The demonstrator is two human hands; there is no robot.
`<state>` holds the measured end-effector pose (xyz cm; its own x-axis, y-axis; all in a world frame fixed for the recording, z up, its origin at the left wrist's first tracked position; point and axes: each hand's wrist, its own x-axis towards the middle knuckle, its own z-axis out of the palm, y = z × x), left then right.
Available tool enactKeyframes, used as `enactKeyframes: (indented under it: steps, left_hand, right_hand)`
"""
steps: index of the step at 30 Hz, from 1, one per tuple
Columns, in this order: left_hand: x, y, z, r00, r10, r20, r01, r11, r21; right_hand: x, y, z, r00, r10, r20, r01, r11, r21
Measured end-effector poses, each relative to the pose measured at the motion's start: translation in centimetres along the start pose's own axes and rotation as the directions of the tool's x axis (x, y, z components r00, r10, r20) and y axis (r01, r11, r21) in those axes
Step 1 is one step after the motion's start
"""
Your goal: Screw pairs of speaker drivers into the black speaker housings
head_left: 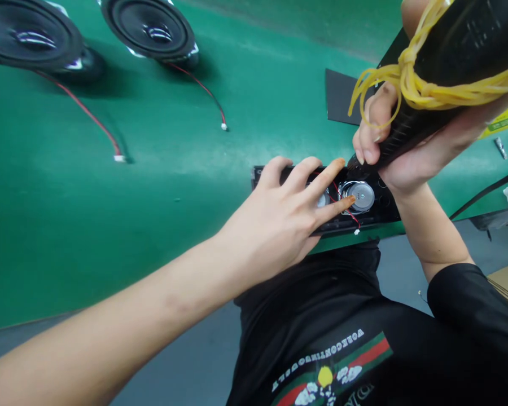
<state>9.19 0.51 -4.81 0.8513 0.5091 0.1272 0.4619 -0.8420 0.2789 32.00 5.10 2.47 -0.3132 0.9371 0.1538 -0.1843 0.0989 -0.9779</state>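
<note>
Black housing (381, 213) lay at the near edge of the green tabletop (110, 225), with a round driver (361, 195) and thin red wires seated in it. My left hand (288, 208) lay over the housing, grip open, fingers spread, two fingertips just beside the driver. My right hand (389, 146), just above the housing's right end, had its grip closed around a black bundle (461, 62) bound with yellow rubber bands (423, 90). The bundle's lower end met the housing. Well beyond the housing, far left, two large speakers (152, 28) sat with leads trailing.
</note>
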Motion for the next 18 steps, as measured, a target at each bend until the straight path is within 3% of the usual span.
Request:
enactKeyframes:
  steps: [2, 4, 10, 15, 18]
  left_hand:
    - [0.1, 0.0, -0.1, 1.000, 0.005, 0.015, -0.005, 1.000, -0.005]
    - [0.2, -0.1, -0.3, 1.000, 0.004, 0.022, -0.004, 1.000, -0.001]
    - [0.4, -0.3, -0.7, 0.998, 0.034, 0.048, -0.033, 0.999, -0.004]
    - [0.5, 0.0, -0.8, 1.000, 0.006, 0.020, -0.007, 0.999, 0.053]
    - [0.6, 0.0, -0.7, 1.000, 0.014, 0.018, -0.015, 0.998, 0.055]
  right_hand:
    - [0.1, 0.3, 0.4, 0.995, -0.097, 0.004, 0.096, 0.994, 0.048]
    - [0.1, 0.5, 0.9, 0.994, -0.109, -0.018, 0.110, 0.993, 0.053]
    - [-0.1, 1.5, 1.2, 0.989, -0.030, -0.145, 0.028, 1.000, -0.011]
    - [-0.7, 3.2, 0.6, 0.997, -0.071, -0.035, 0.074, 0.993, 0.095]
    - [-0.9, 3.7, 0.5, 0.999, -0.025, -0.041, 0.030, 0.992, 0.124]
